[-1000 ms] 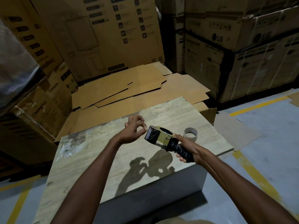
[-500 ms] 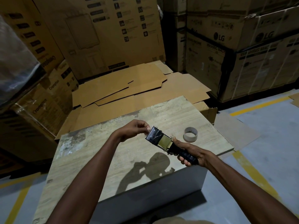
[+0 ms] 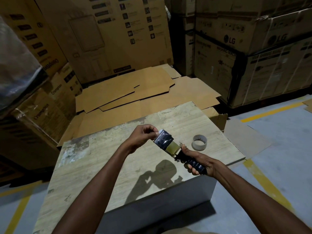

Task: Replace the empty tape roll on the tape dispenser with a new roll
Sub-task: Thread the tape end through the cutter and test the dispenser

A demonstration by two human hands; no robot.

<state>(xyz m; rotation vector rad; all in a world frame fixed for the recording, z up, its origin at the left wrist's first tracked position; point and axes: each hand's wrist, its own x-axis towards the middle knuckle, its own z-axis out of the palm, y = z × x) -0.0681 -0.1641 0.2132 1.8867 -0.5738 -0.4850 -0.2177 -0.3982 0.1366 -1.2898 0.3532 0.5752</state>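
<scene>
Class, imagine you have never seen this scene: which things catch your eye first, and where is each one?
First, the tape dispenser held above the table's middle: the right hand grips its handle, the left hand pinches its front end. Next, the pale empty roll standing alone near the table's right edge. Behind, flattened cardboard and stacked boxes.

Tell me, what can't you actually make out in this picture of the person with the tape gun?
All in the head view:
- Tape end: the left hand pinches at the front of the tape dispenser; the fingers cover whatever is pinched.
- Dispenser handle: mostly wrapped by the right hand.
- Roll on the dispenser: dark and seen edge-on, so how much tape it holds is unclear.
- Loose roll on the table: too small to tell whether any tape remains.
</scene>
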